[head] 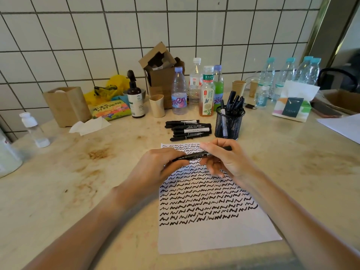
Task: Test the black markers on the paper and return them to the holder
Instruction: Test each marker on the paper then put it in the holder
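Head view: both hands (194, 162) pinch one marker (196, 155) — loose markers (188, 129), holder (229, 123) beyond.

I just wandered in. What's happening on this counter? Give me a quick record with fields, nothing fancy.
activity: a person holds one black marker crosswise above the paper
left hand: grips the marker's left end
right hand: grips the marker's right part
cap: cannot tell whether on or off
paper: many rows of black squiggles, lower part blank
loose markers: a pile lying on the counter behind the paper
holder: black mesh cup right of the pile, several markers standing in it
behind: bottles, cups, cardboard boxes, a tissue pack
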